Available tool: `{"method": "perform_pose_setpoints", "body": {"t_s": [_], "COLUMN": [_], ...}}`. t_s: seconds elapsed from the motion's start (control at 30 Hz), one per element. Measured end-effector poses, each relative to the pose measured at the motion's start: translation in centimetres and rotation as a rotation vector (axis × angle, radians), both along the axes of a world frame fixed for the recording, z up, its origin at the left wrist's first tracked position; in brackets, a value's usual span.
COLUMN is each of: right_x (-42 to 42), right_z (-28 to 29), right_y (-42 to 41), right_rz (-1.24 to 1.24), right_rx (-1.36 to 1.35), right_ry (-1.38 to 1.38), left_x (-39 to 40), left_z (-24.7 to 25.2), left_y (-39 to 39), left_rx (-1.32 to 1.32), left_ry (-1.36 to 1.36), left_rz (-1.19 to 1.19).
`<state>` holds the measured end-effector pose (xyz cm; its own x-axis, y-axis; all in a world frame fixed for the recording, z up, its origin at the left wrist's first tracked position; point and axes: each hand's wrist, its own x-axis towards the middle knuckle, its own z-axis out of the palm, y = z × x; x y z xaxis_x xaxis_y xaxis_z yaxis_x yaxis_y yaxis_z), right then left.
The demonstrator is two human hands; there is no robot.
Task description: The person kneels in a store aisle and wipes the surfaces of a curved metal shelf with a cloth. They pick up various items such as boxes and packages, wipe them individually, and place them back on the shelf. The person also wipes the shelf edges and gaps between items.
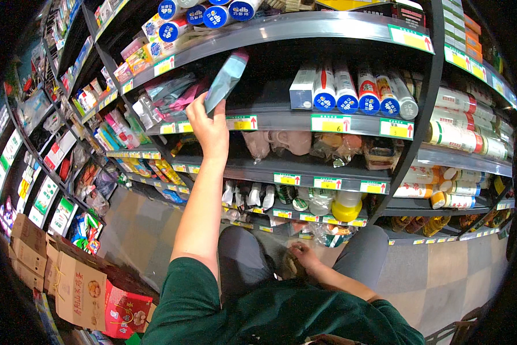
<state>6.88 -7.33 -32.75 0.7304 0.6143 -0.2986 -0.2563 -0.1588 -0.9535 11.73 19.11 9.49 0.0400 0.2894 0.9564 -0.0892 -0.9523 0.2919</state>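
My left hand (209, 125) is raised at the middle shelf and grips the lower end of a light-blue flat package (227, 82) with a pink end, tilted up to the right. Behind and left of the hand lie more blue and pink packages (172, 95) on that shelf. To the right on the same shelf are several rolls with blue round ends (325, 101) and a white box (302, 88). My right hand (304, 255) is low between my knees, its fingers curled; whether it holds anything is unclear.
Price labels line the shelf edge (280, 121). Below are bagged items (293, 142) and a yellow-based container (348, 207). A dark upright (418, 142) divides the shelves at right. Cardboard cartons (79, 289) and a red carton (127, 308) stand on the floor at lower left.
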Motion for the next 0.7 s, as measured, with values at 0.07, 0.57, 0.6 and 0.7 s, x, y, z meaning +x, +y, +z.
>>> {"method": "perform_pose_setpoints", "body": {"t_s": [0.07, 0.57, 0.6, 0.7], "right_x": [0.2, 0.4, 0.2, 0.3], "right_z": [-0.6, -1.4, -1.0, 0.5], "right_y": [-0.1, 0.4, 0.1, -0.8], "right_rz": [-0.013, -0.013, -0.023, -0.038], "right_rx": [-0.084, -0.003, -0.015, -0.032], "right_ry": [-0.052, 0.132, 0.116, 0.099], "left_x": [0.0, 6.2, 6.2, 4.7], "left_z": [0.0, 3.4, 3.4, 2.4], "left_y": [-1.0, -11.2, -11.2, -12.1], "left_rx": [0.017, 0.165, 0.129, 0.147], "left_ry": [-0.013, 0.229, 0.283, 0.178], "left_rz": [-0.043, -0.304, -0.396, -0.411]}}
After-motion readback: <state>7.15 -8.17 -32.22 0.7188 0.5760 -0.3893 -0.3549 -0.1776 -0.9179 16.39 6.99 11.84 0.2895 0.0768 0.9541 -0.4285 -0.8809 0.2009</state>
